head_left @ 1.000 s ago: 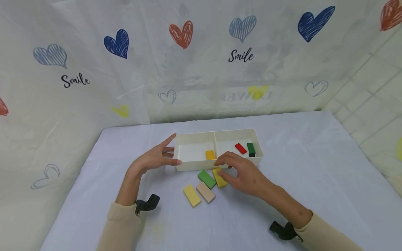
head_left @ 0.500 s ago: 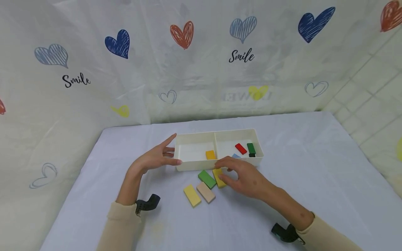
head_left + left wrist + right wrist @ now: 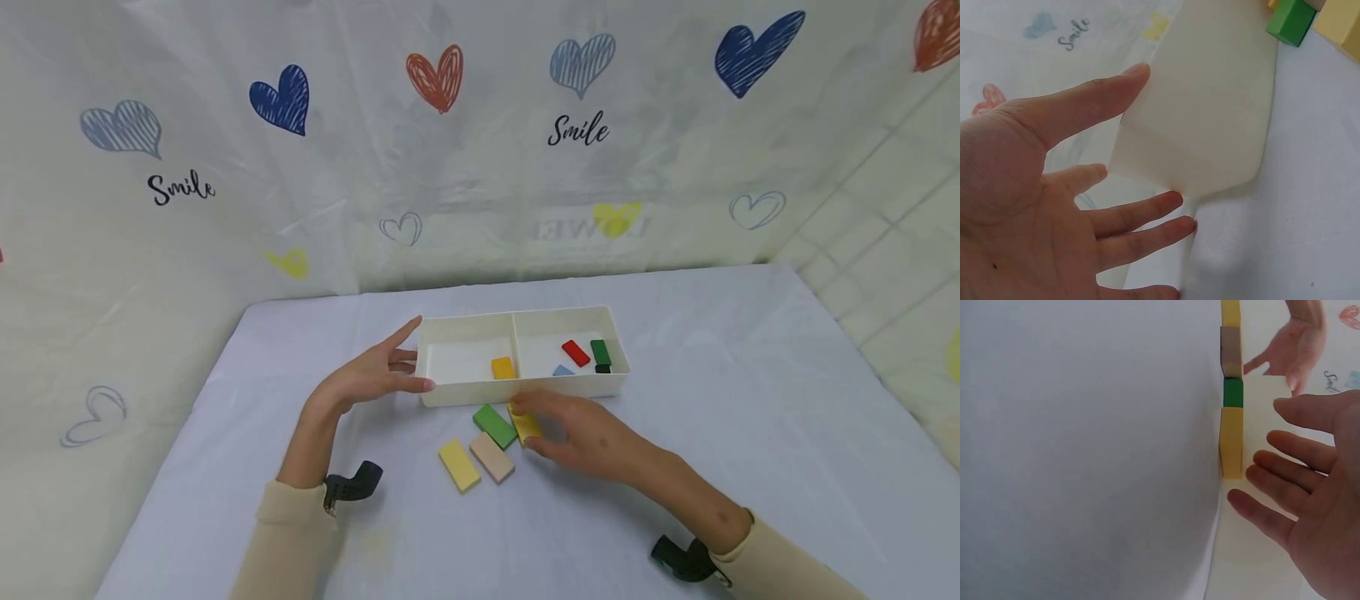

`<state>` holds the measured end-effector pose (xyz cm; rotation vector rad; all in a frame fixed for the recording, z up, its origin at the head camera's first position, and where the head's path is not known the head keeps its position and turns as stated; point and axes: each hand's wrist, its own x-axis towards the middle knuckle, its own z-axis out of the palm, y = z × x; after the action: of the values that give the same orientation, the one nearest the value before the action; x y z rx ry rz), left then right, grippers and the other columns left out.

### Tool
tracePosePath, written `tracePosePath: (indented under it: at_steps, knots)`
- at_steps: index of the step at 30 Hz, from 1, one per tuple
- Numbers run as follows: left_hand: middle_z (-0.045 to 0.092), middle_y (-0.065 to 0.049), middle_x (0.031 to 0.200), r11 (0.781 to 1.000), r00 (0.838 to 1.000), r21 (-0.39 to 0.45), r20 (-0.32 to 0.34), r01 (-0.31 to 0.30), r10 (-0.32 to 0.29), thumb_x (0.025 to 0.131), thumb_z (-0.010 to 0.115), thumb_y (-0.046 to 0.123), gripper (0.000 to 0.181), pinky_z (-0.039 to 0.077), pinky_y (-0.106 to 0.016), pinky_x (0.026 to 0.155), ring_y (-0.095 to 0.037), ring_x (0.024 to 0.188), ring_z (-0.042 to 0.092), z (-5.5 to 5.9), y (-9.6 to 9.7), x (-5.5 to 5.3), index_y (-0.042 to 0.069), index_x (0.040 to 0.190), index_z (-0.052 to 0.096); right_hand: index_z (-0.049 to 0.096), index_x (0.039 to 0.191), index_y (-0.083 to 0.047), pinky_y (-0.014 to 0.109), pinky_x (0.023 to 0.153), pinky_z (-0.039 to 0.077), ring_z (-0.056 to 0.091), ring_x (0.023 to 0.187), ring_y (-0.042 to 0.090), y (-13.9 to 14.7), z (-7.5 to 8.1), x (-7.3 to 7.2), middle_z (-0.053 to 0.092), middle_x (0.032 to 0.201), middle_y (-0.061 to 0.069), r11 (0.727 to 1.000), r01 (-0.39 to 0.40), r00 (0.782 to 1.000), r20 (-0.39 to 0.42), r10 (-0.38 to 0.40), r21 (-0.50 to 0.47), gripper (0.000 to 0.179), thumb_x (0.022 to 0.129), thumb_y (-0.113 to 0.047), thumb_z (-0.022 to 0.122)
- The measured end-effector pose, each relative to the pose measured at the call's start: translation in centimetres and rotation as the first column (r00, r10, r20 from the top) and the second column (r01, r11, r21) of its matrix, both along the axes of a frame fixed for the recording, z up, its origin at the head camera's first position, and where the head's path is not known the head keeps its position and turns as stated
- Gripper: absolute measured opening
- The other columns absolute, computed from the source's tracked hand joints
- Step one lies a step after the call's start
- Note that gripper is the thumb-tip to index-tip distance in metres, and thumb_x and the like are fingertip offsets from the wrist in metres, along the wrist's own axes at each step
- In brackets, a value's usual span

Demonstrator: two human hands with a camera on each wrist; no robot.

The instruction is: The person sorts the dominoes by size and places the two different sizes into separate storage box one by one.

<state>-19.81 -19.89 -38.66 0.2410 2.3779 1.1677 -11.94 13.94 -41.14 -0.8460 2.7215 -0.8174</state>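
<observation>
Nearest, two beige fabric sleeves (image 3: 285, 542) run off the lower edge, each with a black wrist device (image 3: 354, 483) beside its cuff. On the smooth white worktop (image 3: 420, 542) lie plain, flat-sided blocks: a pale yellow block (image 3: 459, 467), a beige block (image 3: 492, 458), a green block (image 3: 495, 427) and a deeper yellow block (image 3: 527, 429). The right hand (image 3: 577, 429) is spread about that last block, partly covering it; whether the fingertips touch it cannot be told. Beyond stands a smooth off-white divided box (image 3: 457, 397), the left hand (image 3: 367, 377) spread against its left end. An orange-yellow block (image 3: 502, 368) sits in the left compartment; the right holds a blue piece (image 3: 563, 371), mostly hidden by the front wall, a red piece (image 3: 576, 353) and a dark green piece (image 3: 600, 352). Behind, a creased, shiny sheet (image 3: 480, 167) printed with hearts reads "Smile" twice; other faint, reversed lettering is hard to read.
</observation>
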Motion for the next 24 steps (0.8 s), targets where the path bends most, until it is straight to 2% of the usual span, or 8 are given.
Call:
tracePosePath:
  at_steps: [6, 14, 19, 24]
  knots:
    - [0.048, -0.017, 0.160, 1.000, 1.000, -0.003, 0.003, 0.000, 0.000, 0.088, 0.082, 0.040, 0.111, 0.039, -0.062, 0.116, -0.035, 0.148, 0.048, 0.09, 0.03, -0.07, 0.037, 0.168, 0.006, 0.064, 0.142, -0.019, 0.046, 0.111, 0.051, 0.055, 0.143, 0.022, -0.28, -0.18, 0.07, 0.059, 0.153, -0.004, 0.999, 0.020, 0.999, 0.047, -0.023, 0.047, 0.051, 0.093, -0.023, 0.079]
    - [0.049, -0.017, 0.160, 1.000, 1.000, -0.001, 0.008, -0.001, 0.001, 0.088, 0.082, 0.039, 0.110, 0.038, -0.062, 0.117, -0.035, 0.148, 0.047, 0.17, 0.01, 0.05, 0.037, 0.168, 0.006, 0.060, 0.145, -0.016, 0.047, 0.114, 0.048, 0.051, 0.145, 0.024, -0.43, -0.53, 0.20, 0.056, 0.154, -0.001, 1.000, 0.017, 0.998, 0.061, -0.018, 0.022, 0.058, 0.091, -0.017, 0.081]
    - [0.049, -0.017, 0.160, 1.000, 1.000, 0.000, 0.005, -0.001, 0.001, 0.088, 0.082, 0.039, 0.110, 0.037, -0.062, 0.117, -0.034, 0.148, 0.047, 0.26, -0.01, 0.08, 0.041, 0.167, 0.006, 0.058, 0.146, -0.012, 0.046, 0.114, 0.048, 0.052, 0.143, 0.025, -0.46, -0.62, 0.29, 0.057, 0.152, 0.003, 1.000, 0.010, 0.999, 0.030, -0.011, 0.022, 0.063, 0.089, -0.016, 0.083]
    - [0.049, -0.017, 0.160, 1.000, 1.000, 0.000, 0.009, -0.001, 0.001, 0.088, 0.082, 0.039, 0.109, 0.038, -0.062, 0.117, -0.035, 0.148, 0.047, 0.24, 0.01, 0.09, 0.042, 0.167, 0.006, 0.064, 0.135, -0.012, 0.043, 0.111, 0.051, 0.055, 0.135, 0.024, -0.37, -0.72, 0.37, 0.061, 0.141, 0.002, 0.999, 0.010, 1.000, -0.014, -0.009, 0.046, 0.055, 0.084, -0.014, 0.087]
